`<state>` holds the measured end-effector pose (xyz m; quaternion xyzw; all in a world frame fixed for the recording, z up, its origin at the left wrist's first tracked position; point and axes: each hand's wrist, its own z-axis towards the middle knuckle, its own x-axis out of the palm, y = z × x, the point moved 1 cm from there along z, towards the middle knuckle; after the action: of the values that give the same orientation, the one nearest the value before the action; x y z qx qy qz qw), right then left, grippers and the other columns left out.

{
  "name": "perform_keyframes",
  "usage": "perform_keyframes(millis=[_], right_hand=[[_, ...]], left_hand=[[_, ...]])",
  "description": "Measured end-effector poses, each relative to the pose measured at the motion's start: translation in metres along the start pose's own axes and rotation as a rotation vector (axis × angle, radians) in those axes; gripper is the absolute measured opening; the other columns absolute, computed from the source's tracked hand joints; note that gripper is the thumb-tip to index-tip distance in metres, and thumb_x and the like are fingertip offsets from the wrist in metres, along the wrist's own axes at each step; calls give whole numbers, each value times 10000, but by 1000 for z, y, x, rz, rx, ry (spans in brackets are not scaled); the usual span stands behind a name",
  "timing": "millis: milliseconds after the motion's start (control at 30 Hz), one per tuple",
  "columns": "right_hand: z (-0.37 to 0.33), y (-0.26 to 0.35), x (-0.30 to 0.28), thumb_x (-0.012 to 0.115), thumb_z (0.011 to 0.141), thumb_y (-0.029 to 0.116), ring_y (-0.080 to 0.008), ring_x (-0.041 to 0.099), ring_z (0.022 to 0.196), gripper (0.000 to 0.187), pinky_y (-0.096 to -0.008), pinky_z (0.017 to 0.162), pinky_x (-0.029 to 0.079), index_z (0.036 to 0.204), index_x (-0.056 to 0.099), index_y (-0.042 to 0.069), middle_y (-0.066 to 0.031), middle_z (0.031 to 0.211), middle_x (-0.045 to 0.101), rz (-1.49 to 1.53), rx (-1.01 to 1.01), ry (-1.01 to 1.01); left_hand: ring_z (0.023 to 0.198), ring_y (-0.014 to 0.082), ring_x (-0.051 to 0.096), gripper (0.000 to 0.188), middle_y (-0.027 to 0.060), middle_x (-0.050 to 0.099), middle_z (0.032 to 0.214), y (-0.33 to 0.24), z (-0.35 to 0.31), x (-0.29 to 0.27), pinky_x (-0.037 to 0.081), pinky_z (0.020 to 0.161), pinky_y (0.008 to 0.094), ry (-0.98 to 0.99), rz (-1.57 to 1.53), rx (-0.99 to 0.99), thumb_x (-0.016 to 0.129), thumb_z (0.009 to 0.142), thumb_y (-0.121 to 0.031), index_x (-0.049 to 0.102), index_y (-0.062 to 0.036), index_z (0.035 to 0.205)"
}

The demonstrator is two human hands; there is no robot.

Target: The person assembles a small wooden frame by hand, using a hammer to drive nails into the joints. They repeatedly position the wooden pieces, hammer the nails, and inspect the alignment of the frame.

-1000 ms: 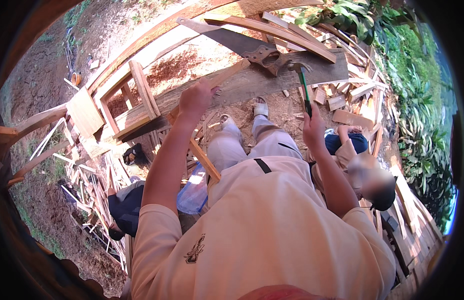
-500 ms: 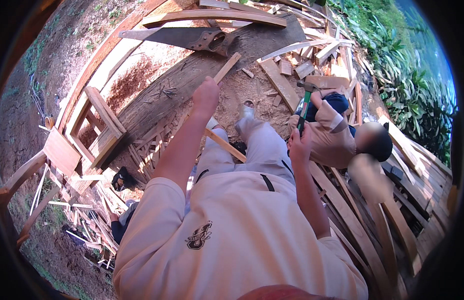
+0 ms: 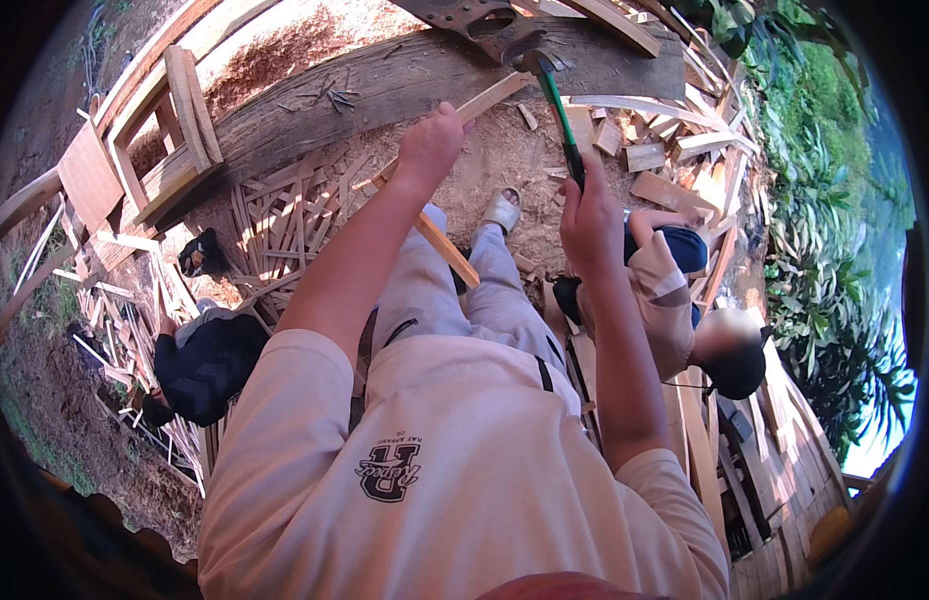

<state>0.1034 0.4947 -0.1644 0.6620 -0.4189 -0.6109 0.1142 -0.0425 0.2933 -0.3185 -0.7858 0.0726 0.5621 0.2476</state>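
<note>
My left hand (image 3: 431, 148) is closed round a narrow wooden strip (image 3: 496, 95), whose far end slants up and to the right. Another length of wood (image 3: 449, 252) shows below my left forearm; whether the two are joined is hidden. In my right hand (image 3: 591, 220) is a hammer (image 3: 558, 108) with a green and black handle, gripped near the lower end. Its head is raised beside the strip's far end; I cannot tell if they touch. Beyond both hands, loose nails (image 3: 334, 94) lie on a thick dark plank (image 3: 384, 80).
A handsaw (image 3: 472, 20) rests on the plank. Wood offcuts (image 3: 304, 215) cover the ground at left, with more blocks (image 3: 644, 155) at right. One person (image 3: 209, 360) in dark clothing is at far left; another (image 3: 664, 290) sits close on my right. A wooden frame (image 3: 174, 120) stands at left.
My right hand has lifted the hammer up and forward, to the strip's far end. My left hand still grips the strip, slightly further forward. The view has shifted, showing more of the person at left.
</note>
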Motion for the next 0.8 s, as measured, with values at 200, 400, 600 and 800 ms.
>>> perform_keyframes(millis=[200, 400, 600, 800], right_hand=[[2, -14, 20, 547, 1051, 98, -518, 688, 917, 341, -589, 738, 530, 1382, 515, 23, -290, 1070, 709, -225, 54, -9], [-1, -20, 28, 556, 1040, 88, -510, 688, 863, 323, -583, 730, 532, 1349, 519, 0, -288, 1045, 698, -173, -198, -245], [2, -13, 23, 543, 1040, 93, -508, 680, 902, 251, -589, 732, 525, 1280, 541, 18, -282, 1004, 690, -224, 43, -44], [-1, -21, 27, 539, 1049, 98, -515, 669, 896, 259, -586, 725, 520, 1286, 533, -6, -286, 1020, 681, -199, -36, -101]], left_hand=[[754, 399, 768, 483, 184, 743, 788, -9, 6, -9, 618, 639, 525, 90, -48, -64, 565, 1071, -503, 543, -25, 1001], [733, 398, 766, 486, 182, 737, 748, -10, 4, -7, 618, 623, 514, 41, -69, -66, 567, 1071, -499, 554, -18, 1008], [739, 402, 769, 494, 183, 738, 747, -7, 7, -6, 620, 629, 511, 57, -61, -85, 572, 1066, -510, 557, -20, 1008], [823, 401, 783, 452, 200, 774, 865, -15, 6, -21, 629, 671, 510, 157, -59, -113, 563, 1079, -450, 568, 2, 1055]])
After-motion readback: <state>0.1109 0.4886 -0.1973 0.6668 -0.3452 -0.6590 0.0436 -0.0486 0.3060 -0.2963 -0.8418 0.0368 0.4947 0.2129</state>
